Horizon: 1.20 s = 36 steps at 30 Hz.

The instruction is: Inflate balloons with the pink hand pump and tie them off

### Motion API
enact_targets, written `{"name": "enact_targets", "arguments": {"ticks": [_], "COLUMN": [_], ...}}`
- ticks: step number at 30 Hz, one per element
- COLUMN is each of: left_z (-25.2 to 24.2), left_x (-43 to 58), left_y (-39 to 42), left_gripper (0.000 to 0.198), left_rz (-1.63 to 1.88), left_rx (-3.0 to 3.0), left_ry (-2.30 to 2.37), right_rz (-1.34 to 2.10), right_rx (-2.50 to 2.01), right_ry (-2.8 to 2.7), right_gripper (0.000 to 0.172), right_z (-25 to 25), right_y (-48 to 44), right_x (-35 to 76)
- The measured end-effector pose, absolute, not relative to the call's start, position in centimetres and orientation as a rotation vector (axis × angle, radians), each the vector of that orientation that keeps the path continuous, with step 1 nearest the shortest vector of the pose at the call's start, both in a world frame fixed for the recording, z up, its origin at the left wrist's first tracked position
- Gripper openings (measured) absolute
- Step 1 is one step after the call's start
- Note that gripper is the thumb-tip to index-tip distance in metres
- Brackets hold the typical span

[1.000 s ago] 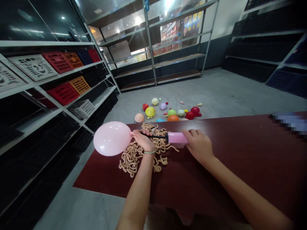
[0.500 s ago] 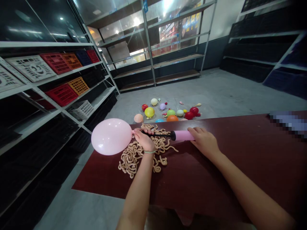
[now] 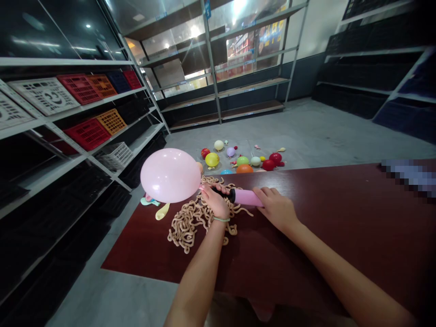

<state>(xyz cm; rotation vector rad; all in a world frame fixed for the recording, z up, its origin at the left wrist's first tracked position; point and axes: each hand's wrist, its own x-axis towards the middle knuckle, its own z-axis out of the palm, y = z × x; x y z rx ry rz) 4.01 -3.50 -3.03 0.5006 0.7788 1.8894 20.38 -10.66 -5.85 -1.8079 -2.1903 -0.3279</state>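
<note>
A pink inflated balloon (image 3: 170, 175) hangs over the table's left part, its neck pinched in my left hand (image 3: 217, 203). The same hand is closed around the black end of a balloon pump (image 3: 248, 198). My right hand (image 3: 278, 210) grips the far end of the pump's pink barrel, and the barrel's black collar sits close against my left fingers. Beneath my left hand spreads a pile of tan, worm-like strands (image 3: 185, 226), perhaps uninflated long balloons. A limp yellow balloon (image 3: 162, 211) and a limp light-blue one (image 3: 150, 202) lie below the pink balloon.
The dark red table (image 3: 327, 227) runs out to the right, with a blurred patch (image 3: 412, 175) at its far right edge. Several coloured balloons, among them an orange balloon (image 3: 244, 168), lie on the floor beyond. Shelves with plastic crates (image 3: 88, 135) stand at the left.
The pump's rod has slid into the barrel, bringing my hands closer together. The pink balloon and my left hand moved right, the balloon also upward, uncovering the limp balloons.
</note>
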Motion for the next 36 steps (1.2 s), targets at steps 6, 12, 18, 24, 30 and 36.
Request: {"name": "enact_targets", "arguments": {"ticks": [6, 12, 18, 24, 30, 36], "left_z": [-2.3, -2.5, -3.7, -4.0, -3.7, -4.7], "left_x": [2.4, 1.6, 3.2, 2.6, 0.8, 1.4], "left_y": [-2.8, -2.8, -2.7, -1.6, -0.7, -0.8], "left_gripper": [0.032, 0.028, 0.034, 0.03, 0.027, 0.026], "left_rz": [1.993, 2.04, 1.948, 1.934, 2.008, 1.97], "left_rx": [0.523, 0.447, 0.45, 0.47, 0.441, 0.42], "left_ry": [0.792, 0.865, 0.879, 0.893, 0.91, 0.967], "right_rz": [-0.374, -0.416, -0.378, -0.451, -0.467, -0.377], "right_rx": [-1.903, -1.973, -1.855, -1.77, -1.94, -2.007], "right_ry": [-2.044, -1.971, -2.115, -2.177, -2.018, -2.078], "right_gripper": [0.048, 0.045, 0.048, 0.047, 0.04, 0.047], "right_z": [-6.3, -5.8, -5.1, -5.8, -5.8, -5.2], "right_y": [-9.5, -10.0, -11.1, -10.1, -9.4, -10.2], "right_x": [24.6, 23.4, 19.4, 22.0, 24.8, 20.1]}}
